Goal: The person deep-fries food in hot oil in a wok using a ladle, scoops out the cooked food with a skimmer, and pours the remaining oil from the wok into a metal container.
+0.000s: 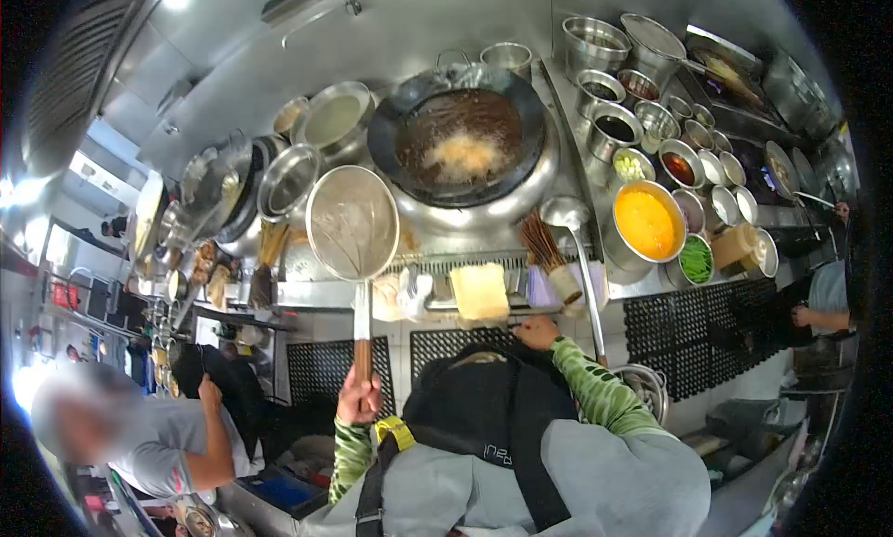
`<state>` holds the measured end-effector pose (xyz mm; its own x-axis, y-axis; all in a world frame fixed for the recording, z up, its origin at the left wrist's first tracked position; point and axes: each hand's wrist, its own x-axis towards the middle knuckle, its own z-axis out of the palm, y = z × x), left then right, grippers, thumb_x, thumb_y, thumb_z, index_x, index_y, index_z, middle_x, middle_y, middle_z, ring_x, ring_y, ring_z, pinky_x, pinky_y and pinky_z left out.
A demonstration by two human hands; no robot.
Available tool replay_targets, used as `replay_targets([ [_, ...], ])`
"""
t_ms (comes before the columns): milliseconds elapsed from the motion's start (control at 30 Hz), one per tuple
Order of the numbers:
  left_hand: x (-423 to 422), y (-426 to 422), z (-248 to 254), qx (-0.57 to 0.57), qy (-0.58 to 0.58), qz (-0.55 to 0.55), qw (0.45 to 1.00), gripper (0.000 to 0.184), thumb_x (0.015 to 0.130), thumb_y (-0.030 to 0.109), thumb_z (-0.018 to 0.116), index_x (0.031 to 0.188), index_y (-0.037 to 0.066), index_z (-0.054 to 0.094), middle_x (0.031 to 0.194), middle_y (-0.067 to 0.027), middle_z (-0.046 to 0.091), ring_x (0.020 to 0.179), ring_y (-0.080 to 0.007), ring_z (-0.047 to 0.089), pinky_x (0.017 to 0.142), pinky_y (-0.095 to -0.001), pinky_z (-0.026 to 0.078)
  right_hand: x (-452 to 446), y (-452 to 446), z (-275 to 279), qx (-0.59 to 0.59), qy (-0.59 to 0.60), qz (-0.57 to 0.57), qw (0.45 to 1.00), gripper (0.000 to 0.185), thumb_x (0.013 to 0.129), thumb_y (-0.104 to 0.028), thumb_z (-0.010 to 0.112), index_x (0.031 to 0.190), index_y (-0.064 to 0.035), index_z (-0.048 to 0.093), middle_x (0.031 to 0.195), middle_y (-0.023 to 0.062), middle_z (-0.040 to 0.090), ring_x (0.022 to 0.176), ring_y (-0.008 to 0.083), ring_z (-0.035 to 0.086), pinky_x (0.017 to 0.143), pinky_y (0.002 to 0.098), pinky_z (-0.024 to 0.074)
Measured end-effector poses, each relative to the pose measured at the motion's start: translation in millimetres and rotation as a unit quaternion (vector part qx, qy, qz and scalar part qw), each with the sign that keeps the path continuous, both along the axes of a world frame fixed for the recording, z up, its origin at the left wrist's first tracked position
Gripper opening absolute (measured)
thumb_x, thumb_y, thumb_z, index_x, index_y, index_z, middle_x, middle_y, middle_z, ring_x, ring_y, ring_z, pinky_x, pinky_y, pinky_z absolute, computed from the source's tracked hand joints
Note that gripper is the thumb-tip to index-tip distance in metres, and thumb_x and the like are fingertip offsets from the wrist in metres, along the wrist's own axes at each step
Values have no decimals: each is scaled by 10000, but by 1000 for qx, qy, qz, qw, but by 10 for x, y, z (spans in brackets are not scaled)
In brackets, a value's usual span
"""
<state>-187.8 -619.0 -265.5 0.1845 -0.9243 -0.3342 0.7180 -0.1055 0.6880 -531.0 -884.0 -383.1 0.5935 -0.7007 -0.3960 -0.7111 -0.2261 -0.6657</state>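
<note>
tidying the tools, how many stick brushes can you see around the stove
2 in view: one brush lies between the yellow cloth and the ladle; another brush stands left of the mesh strainer. Others may be hidden.

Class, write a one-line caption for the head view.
The left hand grips a long-handled strainer near a wok of frothing dark liquid.

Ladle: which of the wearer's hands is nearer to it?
Right. The right hand is just left of the ladle, not holding it; the left hand is farther left, holding the strainer.
</note>
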Motion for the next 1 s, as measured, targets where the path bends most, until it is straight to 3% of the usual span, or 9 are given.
replay_targets([
  [33, -25, -14, 35, -11, -3, 4, 1000, 593, 852, 87, 626, 1379, 143, 361, 890, -92, 586, 561, -134, 521, 448, -259, 463, -68, -89, -628, 37, -3, 31, 999, 405, 874, -393, 534, 715, -44, 666, 733, 174, 659, 703, 341, 635, 669, 445, 484],
  [133, -170, -327, 324, -10, -60, 40, 997, 596, 838, 40, 607, 1384, 74, 369, 911, -114, 594, 612, -131, 542, 482, -222, 463, -94, -172, -1069, 236, 40, -116, 964, 321, 854, -320, 618, 707, -39, 669, 658, 90, 655, 597, 202, 610, 558, 357, 477],
  [233, -181, -867, 677, -26, -125, 47, 991, 520, 835, 33, 596, 1324, 52, 420, 905, -114, 597, 585, -116, 524, 445, -218, 432, -193, -263, -2177, 57, 203, 142, 967, 234, 842, -262, 625, 907, -45, 685, 789, 105, 692, 714, 223, 659, 643, 384, 516],
  [367, 26, -1542, 1028, 54, -291, 52, 954, 444, 819, 12, 559, 1253, 47, 470, 852, -86, 605, 541, -90, 501, 423, -228, 407, -305, -323, -2179, 79, 236, 198, 948, 274, 808, -200, 627, 1046, -69, 656, 872, 134, 698, 851, 279, 676, 745, 412, 532],
  [433, 137, -1826, 1134, 70, -338, 53, 937, 448, 816, 1, 551, 1255, 55, 481, 838, -83, 609, 544, -87, 504, 420, -230, 409, -431, -209, -2164, -96, 202, 229, 947, 289, 785, -150, 621, 1056, -60, 659, 884, 148, 698, 862, 327, 676, 766, 441, 535],
  [600, 497, -2462, 1119, 81, -347, 22, 934, 505, 776, -47, 542, 1272, 37, 497, 753, -89, 608, 507, -98, 494, 395, -233, 395, -647, -91, -2938, -55, 201, 43, 977, 249, 860, -181, 549, 1025, -51, 684, 869, 186, 688, 826, 318, 683, 735, 451, 545],
  [800, 599, -2946, 1116, 113, -286, -78, 948, 309, 804, -14, 536, 1110, 27, 521, 742, -94, 584, 545, -116, 503, 407, -242, 403, -882, 264, -2839, -142, 250, 131, 949, 350, 951, -223, 403, 1068, -66, 693, 1008, 163, 688, 890, 323, 676, 669, 437, 564],
  [933, 519, -3145, 1056, 115, -263, -131, 949, 349, 855, 16, 510, 1201, 60, 511, 747, -77, 594, 547, -97, 510, 414, -220, 420, -965, 299, -3988, -116, 212, 180, 953, 353, 939, -295, 436, 826, -65, 680, 837, 130, 654, 755, 297, 612, 712, 461, 495],
  [1000, 433, -3198, 1133, 122, -244, -162, 948, 357, 870, 28, 511, 1226, 52, 500, 781, -85, 602, 551, -94, 504, 415, -219, 420, -983, 294, -3370, -78, 227, 126, 963, 324, 934, -272, 442, 818, -81, 677, 818, 122, 647, 741, 287, 605, 682, 458, 496],
])
